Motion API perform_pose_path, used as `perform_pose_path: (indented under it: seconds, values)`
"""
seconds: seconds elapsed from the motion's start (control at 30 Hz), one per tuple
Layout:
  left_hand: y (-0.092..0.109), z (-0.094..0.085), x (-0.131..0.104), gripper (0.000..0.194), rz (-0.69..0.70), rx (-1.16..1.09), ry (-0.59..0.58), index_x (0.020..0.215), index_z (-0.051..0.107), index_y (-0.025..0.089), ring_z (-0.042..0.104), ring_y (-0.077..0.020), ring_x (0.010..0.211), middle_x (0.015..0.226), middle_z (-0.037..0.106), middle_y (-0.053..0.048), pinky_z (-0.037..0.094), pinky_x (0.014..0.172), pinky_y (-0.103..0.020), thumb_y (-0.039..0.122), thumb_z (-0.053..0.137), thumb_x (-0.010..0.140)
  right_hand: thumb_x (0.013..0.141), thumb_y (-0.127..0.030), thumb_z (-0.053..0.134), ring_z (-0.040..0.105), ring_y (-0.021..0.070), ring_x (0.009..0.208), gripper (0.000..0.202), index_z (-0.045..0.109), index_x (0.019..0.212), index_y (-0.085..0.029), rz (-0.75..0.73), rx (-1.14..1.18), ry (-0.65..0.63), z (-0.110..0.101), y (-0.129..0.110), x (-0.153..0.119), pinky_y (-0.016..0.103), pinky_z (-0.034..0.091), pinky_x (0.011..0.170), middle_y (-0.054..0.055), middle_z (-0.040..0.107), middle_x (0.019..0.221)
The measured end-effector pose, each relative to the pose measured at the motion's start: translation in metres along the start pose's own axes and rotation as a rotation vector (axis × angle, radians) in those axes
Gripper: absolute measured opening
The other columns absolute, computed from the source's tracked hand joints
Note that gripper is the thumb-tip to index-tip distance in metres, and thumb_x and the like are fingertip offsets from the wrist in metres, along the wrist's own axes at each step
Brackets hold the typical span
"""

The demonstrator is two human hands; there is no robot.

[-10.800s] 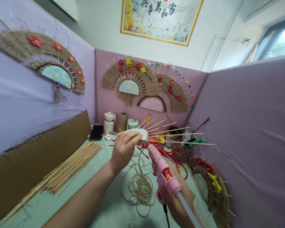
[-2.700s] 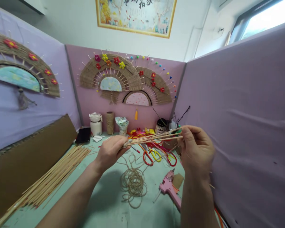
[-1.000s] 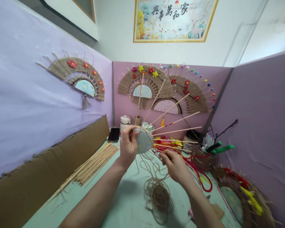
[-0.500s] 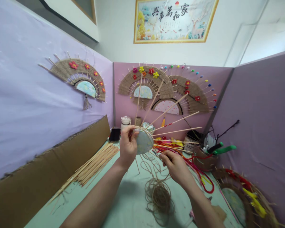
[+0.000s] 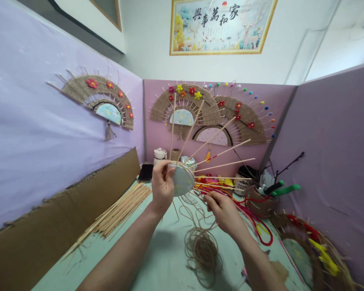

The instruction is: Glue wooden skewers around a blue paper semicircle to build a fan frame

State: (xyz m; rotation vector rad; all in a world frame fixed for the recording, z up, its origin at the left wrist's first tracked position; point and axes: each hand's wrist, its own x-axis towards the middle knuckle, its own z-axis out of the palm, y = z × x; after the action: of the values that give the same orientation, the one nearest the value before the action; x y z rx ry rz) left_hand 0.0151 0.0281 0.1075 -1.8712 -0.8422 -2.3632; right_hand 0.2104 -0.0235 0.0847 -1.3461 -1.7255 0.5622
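My left hand is closed on the edge of a small fan frame, thumb in front. Its pale blue-green half-round base faces me, and thin wooden sticks spread from it upward and to the right. Twine is wound along the curved edge. Just right of the base, my right hand pinches a strand of twine, partly hidden by the fingers. Loose strands hang beneath the frame toward a tangled heap of twine on the table.
A bundle of wooden sticks lies left, beside a cardboard strip. Red pipe cleaners and a brown pot with green-handled tools stand right. A decorated woven fan rests at lower right. Finished fans hang behind.
The fan frame has tilted slightly, its stick tips shifting a little left. My right hand stays almost in place beside the base, still pinching.
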Motion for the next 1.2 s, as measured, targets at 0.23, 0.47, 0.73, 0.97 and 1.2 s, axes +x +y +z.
perform_pose_path:
  seconds: [0.23,0.47,0.73,0.97,1.2]
  values:
    - [0.014,0.002,0.009,0.031,-0.099,-0.135,0.14,0.119,0.043,0.024,0.061,-0.0115,0.084,0.098,0.059,-0.003,0.051,0.076,-0.024,0.031,0.057,0.092,0.086,-0.038,0.051,0.043,0.0122,0.051,0.029,0.054,0.064,-0.02,0.021,0.221,-0.035,-0.002,-0.006,0.0,0.024,0.033,0.05,-0.003,0.051,0.056]
    - [0.018,0.003,0.01,0.032,-0.294,-0.176,0.082,0.113,0.056,0.022,0.063,-0.0132,0.087,0.098,0.063,-0.004,0.053,0.077,-0.025,0.036,0.065,0.086,0.085,-0.042,0.05,0.051,0.0154,0.061,0.031,0.058,0.066,-0.019,-0.004,0.087,-0.054,-0.017,-0.004,0.003,0.026,0.039,0.058,0.001,0.058,0.064]
    - [0.016,0.003,0.013,0.031,-0.413,-0.269,0.011,0.107,0.062,0.02,0.064,-0.0151,0.093,0.101,0.067,-0.004,0.052,0.084,-0.028,0.03,0.072,0.079,0.087,-0.045,0.048,0.063,0.0241,0.084,0.03,0.064,0.085,-0.02,0.058,-0.291,0.072,-0.035,0.009,0.0,0.032,0.042,0.074,0.009,0.071,0.089]
    - [0.026,0.003,0.012,0.036,-0.412,-0.308,-0.082,0.112,0.059,0.022,0.061,-0.0168,0.103,0.111,0.064,-0.005,0.048,0.091,-0.029,0.023,0.07,0.077,0.092,-0.037,0.036,0.066,0.0277,0.089,0.032,0.064,0.095,-0.02,0.203,-0.504,0.158,-0.055,0.016,0.0,0.034,0.041,0.075,0.011,0.073,0.098]
    - [0.034,-0.003,0.018,0.034,-0.405,-0.327,-0.156,0.105,0.057,0.024,0.057,-0.0153,0.099,0.106,0.059,-0.002,0.047,0.084,-0.026,0.019,0.069,0.074,0.089,-0.04,0.041,0.066,0.027,0.088,0.029,0.063,0.092,-0.022,0.214,-0.463,0.168,-0.063,0.021,0.0,0.033,0.042,0.075,0.01,0.073,0.096]
